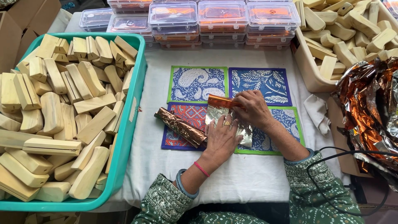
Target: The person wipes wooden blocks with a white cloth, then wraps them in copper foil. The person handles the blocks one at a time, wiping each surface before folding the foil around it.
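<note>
My left hand point(222, 139) lies flat on a sheet of silver and copper foil point(244, 133) spread over patterned mats point(261, 85) in the middle of the table. My right hand point(252, 108) pinches the copper-coloured edge of the foil point(222, 101) and folds it over something I cannot see underneath. A wrapped bar in copper foil point(181, 127) lies just left of my left hand, on a red and blue mat.
A teal bin point(134, 103) full of pale wooden blocks fills the left side. A beige bin point(306, 68) with more blocks stands at the back right. Clear plastic boxes point(224, 18) are stacked along the back. Crumpled foil sheets point(367, 108) pile up at the right.
</note>
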